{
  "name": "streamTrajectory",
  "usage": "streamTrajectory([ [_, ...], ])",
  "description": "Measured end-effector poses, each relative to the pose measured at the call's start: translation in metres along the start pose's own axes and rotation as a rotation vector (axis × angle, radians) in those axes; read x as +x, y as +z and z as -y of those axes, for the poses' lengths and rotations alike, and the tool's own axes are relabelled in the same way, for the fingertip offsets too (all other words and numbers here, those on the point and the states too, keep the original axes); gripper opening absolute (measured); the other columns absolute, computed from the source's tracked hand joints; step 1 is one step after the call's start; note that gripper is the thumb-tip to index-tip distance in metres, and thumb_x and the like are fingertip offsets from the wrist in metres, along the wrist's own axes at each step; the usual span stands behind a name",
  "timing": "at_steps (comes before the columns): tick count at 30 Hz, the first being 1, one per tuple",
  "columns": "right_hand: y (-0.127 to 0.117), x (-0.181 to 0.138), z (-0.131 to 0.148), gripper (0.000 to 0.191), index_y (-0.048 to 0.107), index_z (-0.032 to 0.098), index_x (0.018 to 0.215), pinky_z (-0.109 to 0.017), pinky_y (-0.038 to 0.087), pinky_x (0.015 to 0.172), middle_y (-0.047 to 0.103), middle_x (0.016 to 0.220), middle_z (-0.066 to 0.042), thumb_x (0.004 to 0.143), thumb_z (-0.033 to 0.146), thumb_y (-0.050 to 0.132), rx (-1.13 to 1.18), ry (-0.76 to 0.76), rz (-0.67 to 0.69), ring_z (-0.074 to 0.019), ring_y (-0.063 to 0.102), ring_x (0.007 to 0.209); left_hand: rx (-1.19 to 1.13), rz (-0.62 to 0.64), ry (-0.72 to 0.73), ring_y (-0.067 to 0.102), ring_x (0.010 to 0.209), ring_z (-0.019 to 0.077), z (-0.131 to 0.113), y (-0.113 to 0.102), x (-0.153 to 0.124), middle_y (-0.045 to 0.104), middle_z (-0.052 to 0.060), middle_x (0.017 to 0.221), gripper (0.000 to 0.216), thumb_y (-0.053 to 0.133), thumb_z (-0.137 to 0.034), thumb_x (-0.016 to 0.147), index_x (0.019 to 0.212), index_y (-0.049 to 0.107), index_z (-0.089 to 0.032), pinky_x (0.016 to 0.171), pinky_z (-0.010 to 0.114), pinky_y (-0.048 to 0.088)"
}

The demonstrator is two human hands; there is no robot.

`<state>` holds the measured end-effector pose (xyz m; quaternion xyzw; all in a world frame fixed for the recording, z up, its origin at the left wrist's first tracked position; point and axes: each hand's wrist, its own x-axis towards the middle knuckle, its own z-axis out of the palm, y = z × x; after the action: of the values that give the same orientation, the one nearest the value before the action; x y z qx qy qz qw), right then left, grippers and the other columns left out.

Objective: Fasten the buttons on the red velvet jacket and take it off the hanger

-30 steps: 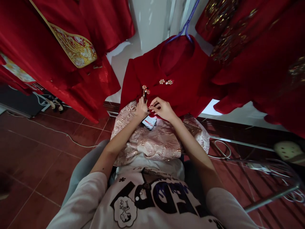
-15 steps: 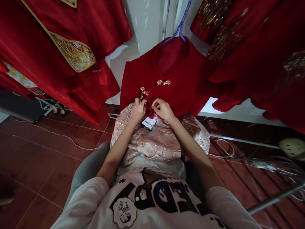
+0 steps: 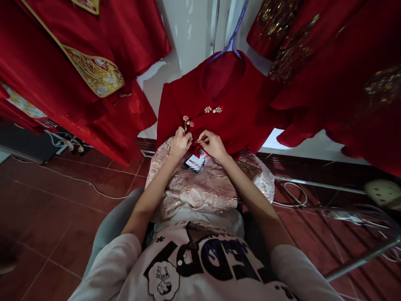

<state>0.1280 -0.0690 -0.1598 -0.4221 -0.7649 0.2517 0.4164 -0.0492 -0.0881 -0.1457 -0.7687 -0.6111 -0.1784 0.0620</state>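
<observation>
A red jacket (image 3: pixel 232 94) hangs in front of me from a purple hanger (image 3: pixel 233 39), its lower front at my hands. Jewelled flower clasps (image 3: pixel 213 110) are fixed on its chest, and another flower clasp (image 3: pixel 188 122) sits just above my left fingers. My left hand (image 3: pixel 181 143) is closed in a pinch on the jacket's front edge. Beside it, my right hand (image 3: pixel 213 145) pinches a small gold-coloured piece (image 3: pixel 197 141), too small to name surely. Below them a dark-edged, phone-like thing (image 3: pixel 194 162) with a bright face lies on pink brocade fabric (image 3: pixel 206 188) over my lap.
Red embroidered garments hang on the left (image 3: pixel 103 79) and on the right (image 3: pixel 328 83). White cables (image 3: pixel 94 186) run across the tiled floor (image 3: pixel 56 209). A metal rail (image 3: pixel 360 259) and a pale clog with holes (image 3: pixel 382 193) are at the right.
The view has shifted slightly. Both hands stay close together at the jacket front; the gold-coloured piece between my right fingertips shows a little more clearly.
</observation>
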Motion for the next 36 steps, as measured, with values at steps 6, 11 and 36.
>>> streamTrajectory([
  [6, 0.003, 0.001, 0.000, 0.009, 0.058, 0.021, 0.086, -0.030, 0.054, 0.080, 0.070, 0.094, -0.002, 0.083, 0.013, 0.058, 0.027, 0.045, -0.045, -0.0153, 0.068, 0.074, -0.217, -0.073, -0.032, 0.068, 0.099, 0.0250, -0.014, 0.009, -0.013, 0.070, 0.010, 0.105, 0.012, 0.059, -0.017, 0.095, 0.098, 0.071, -0.020, 0.080, 0.032, 0.054],
  [11, 0.004, 0.000, -0.001, 0.009, 0.058, 0.021, 0.085, -0.030, 0.053, 0.080, 0.070, 0.093, -0.002, 0.083, 0.012, 0.056, 0.027, 0.034, -0.047, -0.0152, 0.068, 0.075, -0.626, -0.101, -0.110, 0.073, 0.088, 0.0190, -0.010, 0.016, -0.016, 0.078, 0.004, 0.096, 0.019, 0.064, -0.007, 0.086, 0.094, 0.074, -0.020, 0.085, 0.030, 0.057],
  [36, 0.003, -0.005, -0.001, 0.009, 0.058, 0.021, 0.084, -0.028, 0.052, 0.075, 0.068, 0.093, -0.002, 0.083, 0.012, 0.059, 0.027, 0.009, -0.079, -0.0141, 0.067, 0.073, -1.126, -0.138, -0.250, 0.078, 0.080, 0.0234, -0.003, 0.041, -0.006, 0.080, 0.010, 0.087, 0.013, 0.079, -0.022, 0.071, 0.081, 0.079, -0.013, 0.083, 0.038, 0.065],
])
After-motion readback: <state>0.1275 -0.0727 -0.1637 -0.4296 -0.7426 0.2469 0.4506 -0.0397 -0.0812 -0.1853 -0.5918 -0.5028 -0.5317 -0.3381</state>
